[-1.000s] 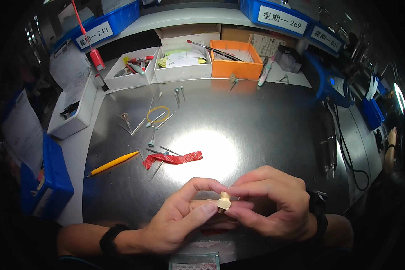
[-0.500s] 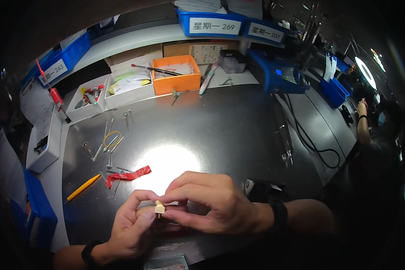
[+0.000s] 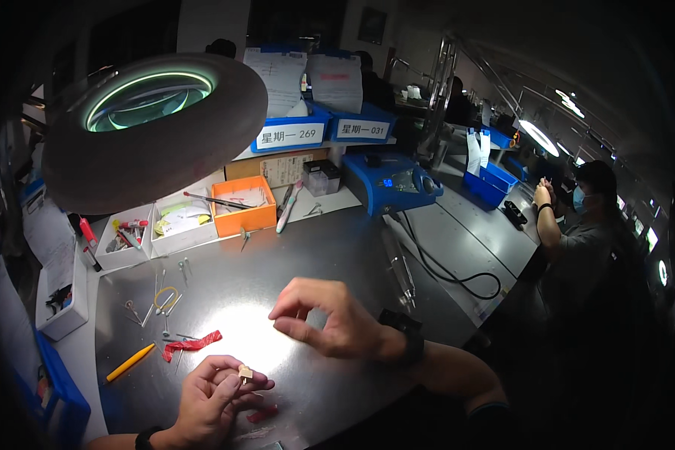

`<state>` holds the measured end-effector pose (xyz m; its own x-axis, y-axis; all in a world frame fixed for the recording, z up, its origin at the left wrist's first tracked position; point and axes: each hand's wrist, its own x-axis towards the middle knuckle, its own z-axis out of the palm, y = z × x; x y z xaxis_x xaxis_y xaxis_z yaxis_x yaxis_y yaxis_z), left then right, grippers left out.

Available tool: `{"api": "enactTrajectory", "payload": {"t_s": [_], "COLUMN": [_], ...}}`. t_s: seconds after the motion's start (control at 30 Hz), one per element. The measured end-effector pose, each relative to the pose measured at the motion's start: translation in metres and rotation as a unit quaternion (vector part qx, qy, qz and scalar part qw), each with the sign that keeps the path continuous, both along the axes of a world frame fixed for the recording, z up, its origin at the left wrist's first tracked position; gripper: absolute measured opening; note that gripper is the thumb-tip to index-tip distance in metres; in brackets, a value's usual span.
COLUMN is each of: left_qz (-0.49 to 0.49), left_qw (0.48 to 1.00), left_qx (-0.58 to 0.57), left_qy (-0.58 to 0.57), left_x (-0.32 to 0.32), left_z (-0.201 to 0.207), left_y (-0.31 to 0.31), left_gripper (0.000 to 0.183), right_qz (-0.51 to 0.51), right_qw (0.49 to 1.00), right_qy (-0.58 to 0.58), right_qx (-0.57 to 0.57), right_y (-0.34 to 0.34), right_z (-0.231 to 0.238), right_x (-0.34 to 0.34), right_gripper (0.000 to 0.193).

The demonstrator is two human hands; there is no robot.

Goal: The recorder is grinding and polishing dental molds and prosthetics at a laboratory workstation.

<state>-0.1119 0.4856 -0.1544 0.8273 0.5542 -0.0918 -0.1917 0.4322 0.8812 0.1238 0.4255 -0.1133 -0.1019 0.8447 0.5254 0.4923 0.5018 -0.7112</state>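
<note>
My left hand (image 3: 206, 397), low in the head view, pinches a small cream-coloured block (image 3: 245, 372) with a thin pin under it, between thumb and fingers. To the right and farther off, my right hand (image 3: 324, 319) hovers over the bright spot on the metal tabletop. Its thumb and index tips almost meet; anything between them is too small to make out. Below my left fingers shows a red scrap (image 3: 262, 414); whether they touch it I cannot tell. A crumpled red strip (image 3: 193, 344) and a yellow pen-like tool (image 3: 130, 363) lie left of the hands.
A round magnifier lamp (image 3: 157, 135) hangs at upper left. Several small metal burs (image 3: 166, 307) lie by a rubber band. An orange box (image 3: 244, 219) and white trays stand behind. A blue control unit (image 3: 394, 184) with a corded handpiece (image 3: 397, 266) is at right. A masked person (image 3: 585, 225) sits beyond.
My right hand has left the block and moved up and right, away from my left hand. My left hand keeps the block. The view has tilted up and swung right, bringing in the magnifier lamp.
</note>
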Motion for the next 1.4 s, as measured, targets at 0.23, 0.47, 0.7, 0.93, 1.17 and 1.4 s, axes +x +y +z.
{"api": "enactTrajectory", "payload": {"t_s": [0.23, 0.47, 0.7, 0.93, 1.17, 1.4], "left_qz": [0.07, 0.061, -0.006, -0.019, -0.016, -0.084], "left_qw": [0.997, 0.998, 0.999, 0.999, 0.999, 0.969], "left_qx": [-0.002, 0.001, -0.038, -0.035, 0.027, 0.197], "left_qy": [-0.04, -0.006, -0.023, -0.006, 0.018, 0.121], "left_x": [0.001, -0.002, 0.006, 0.002, 0.004, 0.002], "left_z": [-0.012, -0.002, 0.008, 0.008, 0.01, 0.019], "left_y": [0.007, 0.004, 0.005, 0.009, 0.011, 0.028], "left_gripper": [0.018, 0.019, 0.025, 0.023, 0.024, 0.019], "right_qz": [0.077, 0.103, 0.055, 0.049, 0.014, -0.194], "right_qw": [0.996, 0.994, 0.998, 0.998, 0.995, 0.911], "right_qy": [0.002, 0.043, 0.02, -0.026, -0.092, -0.36], "right_qx": [0.041, -0.009, -0.008, 0.032, 0.037, 0.053], "right_y": [0.0, -0.002, -0.007, -0.002, -0.007, -0.014], "right_z": [-0.015, -0.017, -0.012, -0.014, -0.016, 0.04], "right_x": [-0.035, -0.04, -0.034, -0.038, -0.03, 0.045], "right_gripper": [0.023, 0.024, 0.02, 0.023, 0.025, 0.017]}}
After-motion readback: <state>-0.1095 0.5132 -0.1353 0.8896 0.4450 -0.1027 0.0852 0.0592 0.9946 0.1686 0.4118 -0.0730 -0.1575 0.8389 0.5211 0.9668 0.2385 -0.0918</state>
